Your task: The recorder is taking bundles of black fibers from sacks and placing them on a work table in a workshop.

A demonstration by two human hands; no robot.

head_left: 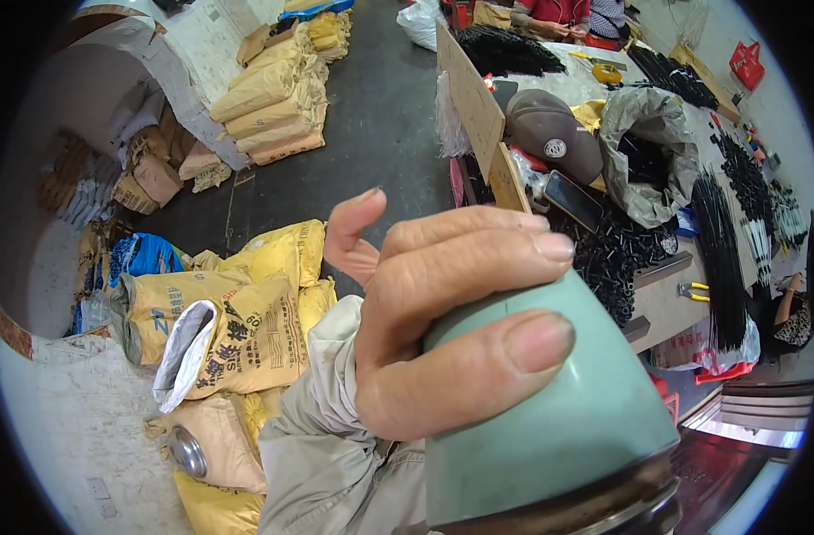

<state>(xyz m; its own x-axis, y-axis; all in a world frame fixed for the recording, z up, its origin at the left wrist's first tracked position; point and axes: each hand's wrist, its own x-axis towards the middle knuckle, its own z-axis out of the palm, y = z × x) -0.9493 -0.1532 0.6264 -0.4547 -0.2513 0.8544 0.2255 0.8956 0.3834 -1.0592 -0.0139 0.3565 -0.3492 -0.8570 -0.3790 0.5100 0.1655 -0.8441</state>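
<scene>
My left hand (pixel 460 321) is wrapped round a pale green insulated flask (pixel 558 401), with the thumb on the near side and fingers over the far side. The little finger sticks out away from the flask. Raised close to the camera, the flask is tilted, and its metal-rimmed end (pixel 594 499) runs off the lower edge. What is inside it is hidden. Grey cloth (pixel 326 419) of my clothing shows behind the hand. My right hand is out of view. A round shiny metal lid or bowl (pixel 188 451) sits on a sack at the lower left.
Yellow and brown sacks (pixel 246 339) lie to the left, with more stacked (pixel 273 98) beyond. On the right, a worktable (pixel 665 303) carries black rods (pixel 722 259), small black parts (pixel 612 267), a cap (pixel 554 129), a phone (pixel 572 201) and yellow-handled pliers (pixel 693 292). People sit at the far end and right edge.
</scene>
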